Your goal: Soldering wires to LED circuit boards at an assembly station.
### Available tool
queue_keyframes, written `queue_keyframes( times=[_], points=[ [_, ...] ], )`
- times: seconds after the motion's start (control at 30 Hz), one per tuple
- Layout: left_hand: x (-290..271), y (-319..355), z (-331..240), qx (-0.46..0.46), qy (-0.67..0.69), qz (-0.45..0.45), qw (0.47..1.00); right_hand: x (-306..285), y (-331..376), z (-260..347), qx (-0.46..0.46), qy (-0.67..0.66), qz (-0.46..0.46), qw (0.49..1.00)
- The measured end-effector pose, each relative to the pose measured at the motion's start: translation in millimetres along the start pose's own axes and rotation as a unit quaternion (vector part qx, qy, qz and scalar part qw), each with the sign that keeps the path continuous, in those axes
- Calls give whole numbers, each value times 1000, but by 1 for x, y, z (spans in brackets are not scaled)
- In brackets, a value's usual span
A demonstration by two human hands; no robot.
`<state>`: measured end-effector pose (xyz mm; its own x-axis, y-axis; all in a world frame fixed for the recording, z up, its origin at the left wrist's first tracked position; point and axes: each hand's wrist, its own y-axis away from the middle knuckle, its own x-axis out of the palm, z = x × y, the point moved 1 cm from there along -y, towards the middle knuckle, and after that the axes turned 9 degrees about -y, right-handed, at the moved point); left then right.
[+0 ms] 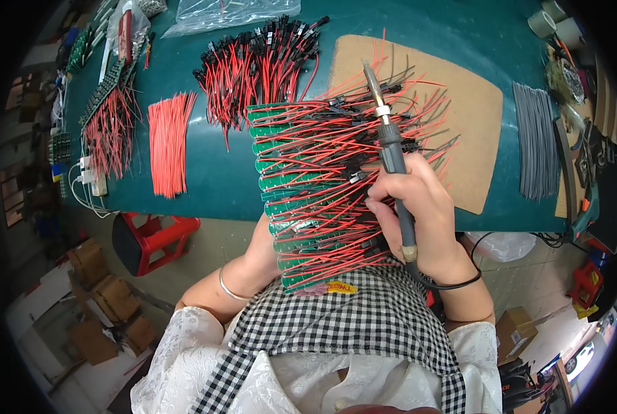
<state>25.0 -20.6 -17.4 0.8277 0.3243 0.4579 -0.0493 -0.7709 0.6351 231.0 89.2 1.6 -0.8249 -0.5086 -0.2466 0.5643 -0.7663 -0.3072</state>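
A long panel of green circuit boards [265,148] reaches from the table over its front edge toward my apron. Many red and black wires [315,203] run rightward from it, with black connectors [355,177] among them. My left hand [261,252] holds the panel from beneath at its left side, the fingers hidden under it. Closed round a soldering iron [392,148], my right hand [419,207] is over the right part of the wires. The iron's metal tip points away from me, above the wires, and its cable loops past my right wrist.
Behind the panel lies a heap of red-and-black connector leads [260,72]. Red wires [171,145] lie bundled at left, grey ones [535,141] at right. A brown board [470,138] is under the wire ends. Wired boards [111,110] lie far left; a red stool [160,241] stands below.
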Motion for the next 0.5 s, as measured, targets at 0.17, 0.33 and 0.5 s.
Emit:
queue_keyframes(
  times=[0.17, 0.33, 0.5],
  points=[
    [6, 1, -1, -7, -5, -2, 1000, -6, -1, 3, 54, -48, 40, 997],
    [-9, 2, 12, 9, -57, -34, 998, -9, -2, 12, 91, -16, 70, 993],
    [-17, 1, 26, 148, -158, -17, 976, -10, 0, 8, 57, 4, 64, 996]
  ],
)
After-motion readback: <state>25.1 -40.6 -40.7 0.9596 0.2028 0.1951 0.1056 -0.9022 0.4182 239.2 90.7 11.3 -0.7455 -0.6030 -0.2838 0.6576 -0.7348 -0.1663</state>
